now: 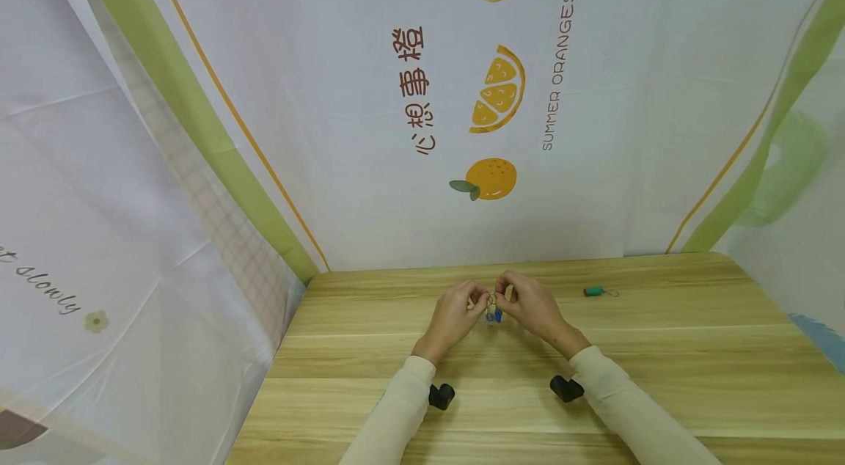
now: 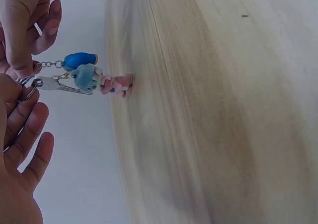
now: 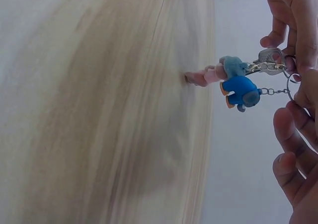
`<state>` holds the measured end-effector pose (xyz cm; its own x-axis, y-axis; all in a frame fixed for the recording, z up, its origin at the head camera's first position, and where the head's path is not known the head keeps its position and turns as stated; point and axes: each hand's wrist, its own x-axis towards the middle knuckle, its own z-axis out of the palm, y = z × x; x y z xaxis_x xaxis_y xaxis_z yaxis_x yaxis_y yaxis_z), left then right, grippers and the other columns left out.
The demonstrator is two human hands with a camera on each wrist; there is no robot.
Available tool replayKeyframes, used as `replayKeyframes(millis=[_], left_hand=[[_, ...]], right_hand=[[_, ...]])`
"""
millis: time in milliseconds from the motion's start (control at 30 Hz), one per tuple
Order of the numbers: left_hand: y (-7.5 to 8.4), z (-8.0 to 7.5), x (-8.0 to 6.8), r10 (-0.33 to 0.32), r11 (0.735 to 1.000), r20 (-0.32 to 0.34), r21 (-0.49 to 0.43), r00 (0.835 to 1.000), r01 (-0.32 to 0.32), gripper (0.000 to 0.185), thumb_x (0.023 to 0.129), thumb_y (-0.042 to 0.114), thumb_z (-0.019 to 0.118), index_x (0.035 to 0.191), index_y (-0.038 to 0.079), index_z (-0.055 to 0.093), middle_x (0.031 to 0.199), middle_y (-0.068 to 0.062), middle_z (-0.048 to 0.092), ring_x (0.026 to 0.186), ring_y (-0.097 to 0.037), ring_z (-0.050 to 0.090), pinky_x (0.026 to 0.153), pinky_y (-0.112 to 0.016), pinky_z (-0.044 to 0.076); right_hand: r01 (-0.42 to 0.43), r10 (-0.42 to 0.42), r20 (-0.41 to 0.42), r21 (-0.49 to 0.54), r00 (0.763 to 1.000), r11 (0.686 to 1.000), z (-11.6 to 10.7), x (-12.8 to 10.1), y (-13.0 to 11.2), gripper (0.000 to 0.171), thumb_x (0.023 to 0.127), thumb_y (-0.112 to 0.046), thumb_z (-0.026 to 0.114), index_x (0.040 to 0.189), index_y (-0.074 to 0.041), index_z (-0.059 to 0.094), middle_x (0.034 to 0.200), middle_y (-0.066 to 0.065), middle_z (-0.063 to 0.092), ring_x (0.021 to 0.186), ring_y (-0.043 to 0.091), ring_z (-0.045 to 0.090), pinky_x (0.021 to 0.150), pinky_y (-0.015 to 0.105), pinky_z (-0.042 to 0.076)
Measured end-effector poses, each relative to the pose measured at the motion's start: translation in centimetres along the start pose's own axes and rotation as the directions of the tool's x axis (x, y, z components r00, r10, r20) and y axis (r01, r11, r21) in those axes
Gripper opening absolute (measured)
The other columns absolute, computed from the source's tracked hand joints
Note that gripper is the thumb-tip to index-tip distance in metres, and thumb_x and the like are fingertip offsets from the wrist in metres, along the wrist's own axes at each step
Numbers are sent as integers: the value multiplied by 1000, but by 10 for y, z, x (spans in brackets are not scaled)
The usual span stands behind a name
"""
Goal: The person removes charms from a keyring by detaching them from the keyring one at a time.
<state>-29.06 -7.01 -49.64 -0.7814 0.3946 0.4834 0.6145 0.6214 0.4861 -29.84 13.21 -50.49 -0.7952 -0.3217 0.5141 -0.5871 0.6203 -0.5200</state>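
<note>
Head view: both hands meet above the tabletop (image 1: 594, 348). Left hand (image 1: 454, 315) and right hand (image 1: 533, 306) each pinch the keyring (image 2: 27, 87), fingers curled; key (image 2: 57, 85) and charms (image 2: 82, 60) dangle. Judged step: working the ring. Next calls for prying its coil apart.

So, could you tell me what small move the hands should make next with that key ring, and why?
Probably keep working the key ring open with the fingertips. Both the left hand and the right hand pinch it above the table, with the key, blue charm and pale charm hanging from it, and a teal charm lying apart.
</note>
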Motion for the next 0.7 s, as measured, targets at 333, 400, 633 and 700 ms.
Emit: replayKeyframes(millis=[333, 400, 633, 700], left_hand=[[3, 0, 0, -1, 999, 19, 41, 1000, 0, 13, 108, 17, 65, 108, 10, 76, 98, -1, 76, 89, -14, 70, 75, -22, 56], [3, 0, 0, 2, 999, 24, 52, 1000, -4, 14, 108, 18, 65, 108, 10, 76, 99, -1, 76, 90, -14, 70, 76, -22, 56], [3, 1, 1, 29, 997, 31, 69, 999, -31, 14, 108, 19, 64, 109, 11, 75, 101, -1, 76, 90, -14, 71, 75, -22, 57], [3, 1, 2, 37, 997, 34, 70, 999, -39, 15, 108, 19, 63, 109, 11, 75, 101, -1, 76, 89, -13, 71, 75, -21, 56]], right_hand=[[78, -77, 35, -27, 996, 997, -4, 0, 4, 11, 97, -9, 74, 96, -16, 66, 87, -5, 68, 69, 2, 60, 56, 20, 46], [89, -88, 55, -22, 995, 996, -5, 1, 4, 12, 97, -8, 74, 96, -17, 66, 87, -6, 67, 71, 4, 62, 58, 20, 48], [131, -129, 129, -3, 983, 991, -11, 3, 5, 4, 104, -13, 68, 100, -13, 66, 92, -5, 68, 77, 7, 64, 63, 22, 51], [136, -134, 136, -2, 981, 991, -12, 3, 5, 5, 103, -11, 70, 101, -13, 66, 93, -4, 68, 78, 7, 64, 64, 22, 52]])
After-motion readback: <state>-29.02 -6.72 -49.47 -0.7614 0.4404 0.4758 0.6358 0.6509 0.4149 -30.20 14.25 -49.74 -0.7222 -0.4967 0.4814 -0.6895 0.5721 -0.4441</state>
